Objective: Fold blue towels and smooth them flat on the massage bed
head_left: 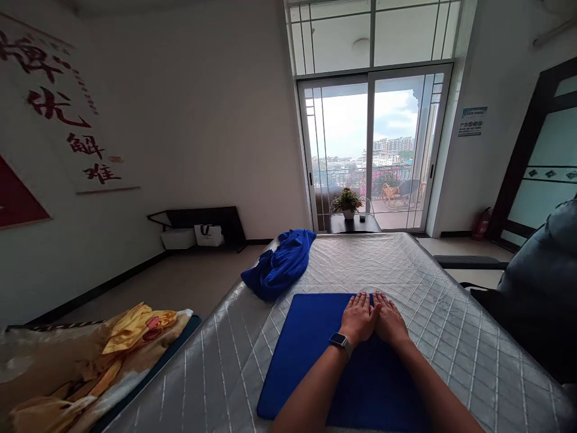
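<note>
A flat, folded blue cloth (297, 355) lies on a silver quilted table cover (216, 361). My left hand (359, 317), with a watch (340, 341) on its wrist, rests palm down near the far edge of the folded cloth, fingers stretched forward. Beside it, my right hand (390, 319) lies flat at the cloth's far right part, its thumb side against my left hand. Neither hand grips anything. Farther off at the table's left edge is a crumpled blue cloth (282, 264). My forearms cover part of the folded cloth.
At lower left, yellow cloth (130, 328) lies on a pile with clear plastic. A small black table (354, 225) with a potted plant (348, 204) stands by the sliding glass door. A dark padded chair (541, 288) is on the right. A white bag (210, 235) sits by the wall.
</note>
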Demonstrator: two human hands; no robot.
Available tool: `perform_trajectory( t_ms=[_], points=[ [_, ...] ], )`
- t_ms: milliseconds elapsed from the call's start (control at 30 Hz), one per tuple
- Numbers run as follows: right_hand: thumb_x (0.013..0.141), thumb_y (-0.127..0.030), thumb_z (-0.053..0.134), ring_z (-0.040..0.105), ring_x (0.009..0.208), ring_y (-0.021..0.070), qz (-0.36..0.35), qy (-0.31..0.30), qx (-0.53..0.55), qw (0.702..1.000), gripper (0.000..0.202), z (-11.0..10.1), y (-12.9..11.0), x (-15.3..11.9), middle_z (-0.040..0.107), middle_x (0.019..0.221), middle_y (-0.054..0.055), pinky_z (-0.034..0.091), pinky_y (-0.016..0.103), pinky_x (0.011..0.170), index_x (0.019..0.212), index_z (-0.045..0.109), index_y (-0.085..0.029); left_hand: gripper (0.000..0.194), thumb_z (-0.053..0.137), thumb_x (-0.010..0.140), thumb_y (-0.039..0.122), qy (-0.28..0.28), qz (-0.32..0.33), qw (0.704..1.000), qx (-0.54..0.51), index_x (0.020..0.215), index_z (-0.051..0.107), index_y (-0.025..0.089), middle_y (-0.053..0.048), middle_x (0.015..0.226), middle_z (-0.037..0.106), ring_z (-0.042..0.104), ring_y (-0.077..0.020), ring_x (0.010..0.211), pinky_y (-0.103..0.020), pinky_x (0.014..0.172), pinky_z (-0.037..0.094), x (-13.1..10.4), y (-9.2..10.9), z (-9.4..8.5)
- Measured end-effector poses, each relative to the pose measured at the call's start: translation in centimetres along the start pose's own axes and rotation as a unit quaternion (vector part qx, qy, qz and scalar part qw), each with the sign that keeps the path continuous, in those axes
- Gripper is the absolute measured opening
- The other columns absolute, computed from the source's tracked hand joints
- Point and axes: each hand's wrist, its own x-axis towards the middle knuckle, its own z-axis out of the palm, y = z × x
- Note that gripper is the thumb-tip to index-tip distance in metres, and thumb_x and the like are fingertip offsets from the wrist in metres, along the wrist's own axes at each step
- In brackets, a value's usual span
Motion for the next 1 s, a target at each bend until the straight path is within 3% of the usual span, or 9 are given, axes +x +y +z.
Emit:
perform_trajectory(
  t_ms=[233,400,567,833,1000],
  points=[
    [0.103,-0.036,0.019,0.013,0.156,0.0190,0.001,-0.004,-0.001,1.000,0.064,-0.3,-0.1,-0.1,0.019,0.169,0.007,0.010,0.037,0.126,0.161,0.022,-0.009,0.081,0.005,0.104,0.060,-0.008,-0.013,1.000,0.007,0.157,0.036,0.009,-0.013,0.164,0.034,0.025,-0.0225,0.154,-0.043,0.128,0.020,-0.3,-0.2,-0.2],
    [0.102,-0.035,0.019,0.016,0.156,0.0192,0.005,-0.004,-0.001,1.000,0.065,-0.5,-0.3,-0.2,0.020,0.169,0.008,0.011,0.037,0.126,0.161,0.023,-0.007,0.073,0.008,0.105,0.054,-0.010,-0.025,0.999,0.031,0.158,0.035,0.011,-0.012,0.165,0.033,0.024,-0.0227,0.155,-0.045,0.127,0.021,-1.1,-2.3,-0.8],
    [0.102,-0.038,0.018,0.015,0.156,0.0196,0.012,-0.002,-0.001,1.000,0.066,-0.6,-0.4,-0.1,0.019,0.169,0.009,0.010,0.038,0.126,0.161,0.022,-0.007,0.073,0.010,0.105,0.056,-0.001,-0.063,0.996,0.064,0.158,0.037,0.014,-0.012,0.165,0.034,0.025,-0.0238,0.154,-0.045,0.127,0.022,-2.7,-6.2,-2.3],
    [0.102,-0.038,0.018,0.013,0.156,0.0190,0.007,-0.004,-0.004,1.000,0.066,-0.2,-0.2,0.0,0.019,0.169,0.009,0.010,0.038,0.126,0.161,0.022,-0.007,0.073,0.013,0.105,0.060,0.009,-0.139,0.985,0.098,0.159,0.036,0.016,-0.013,0.164,0.036,0.028,-0.0287,0.153,-0.051,0.124,0.026,-7.0,-14.5,-5.9],
    [0.103,-0.039,0.016,0.014,0.156,0.0186,0.008,-0.001,-0.015,1.000,0.066,0.1,0.1,0.1,0.018,0.169,0.008,0.010,0.038,0.126,0.161,0.022,-0.008,0.078,0.010,0.104,0.061,0.015,-0.166,0.981,0.100,0.158,0.036,0.012,-0.015,0.164,0.034,0.029,-0.0265,0.153,-0.044,0.124,0.026,-8.6,-17.0,-6.8]
  ],
)
